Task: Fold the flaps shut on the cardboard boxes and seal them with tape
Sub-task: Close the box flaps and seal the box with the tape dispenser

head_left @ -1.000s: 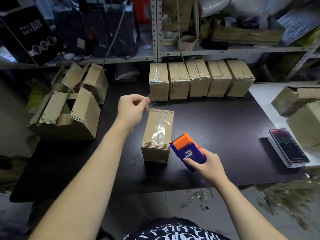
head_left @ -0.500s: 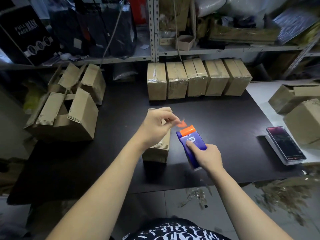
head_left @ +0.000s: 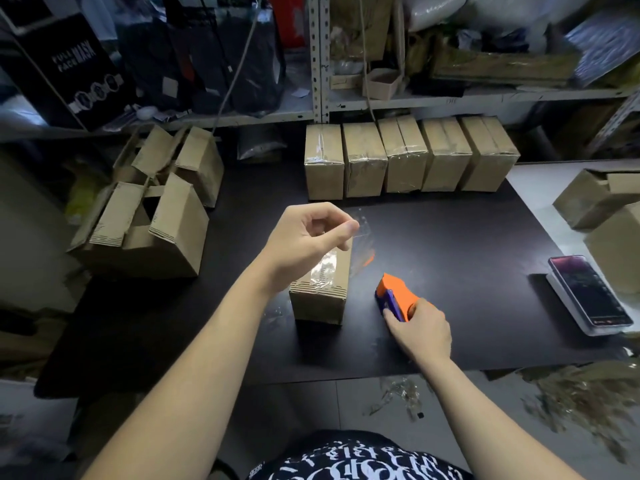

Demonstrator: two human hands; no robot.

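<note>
A small cardboard box stands closed on the black table, with clear tape along its top. My left hand hovers over the box's far end and pinches the free end of a clear tape strip. The strip stretches down to the right toward an orange and blue tape dispenser. My right hand grips the dispenser, low over the table just right of the box. Several taped boxes stand in a row at the back.
Open, unsealed boxes sit at the table's left edge. More boxes lie at the right. A phone rests on a white block near the right edge. Cluttered shelves run behind the table.
My left hand met the dispenser, took the tape end, and pulled it up and away. My right hand dropped the dispenser lower toward the table, stretching out a new strip.
</note>
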